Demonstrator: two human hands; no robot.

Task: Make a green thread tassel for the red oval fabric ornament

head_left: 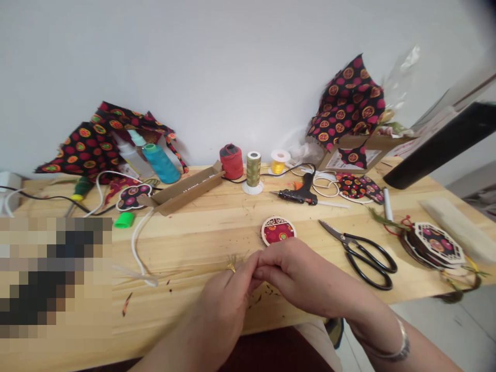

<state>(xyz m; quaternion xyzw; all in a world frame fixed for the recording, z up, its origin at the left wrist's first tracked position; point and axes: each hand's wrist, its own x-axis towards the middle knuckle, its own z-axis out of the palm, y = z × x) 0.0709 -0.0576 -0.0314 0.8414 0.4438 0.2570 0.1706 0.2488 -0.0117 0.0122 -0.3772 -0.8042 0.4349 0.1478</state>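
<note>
Above the front part of the table, my left hand (227,294) and my right hand (298,276) meet, with fingers closed and pressed together. A small tuft of olive threads (234,260) sticks out beyond my left fingers, beside a ring. Whatever lies between the fingertips is hidden by the hands. Just past my right knuckles is a round ornament (278,231) with a pale fretwork rim and red patterned fabric, its lower edge covered by my hand. Black-handled scissors (360,253) lie to the right, blades slightly apart.
Behind are a glue gun (298,195), olive thread spool (253,170), yellow spool (279,161), red roll (231,161), teal thread cone (160,163) and cardboard tray (189,188). Octagonal ornaments (437,245) lie right. A white cord (135,243) and green cap (124,220) lie left.
</note>
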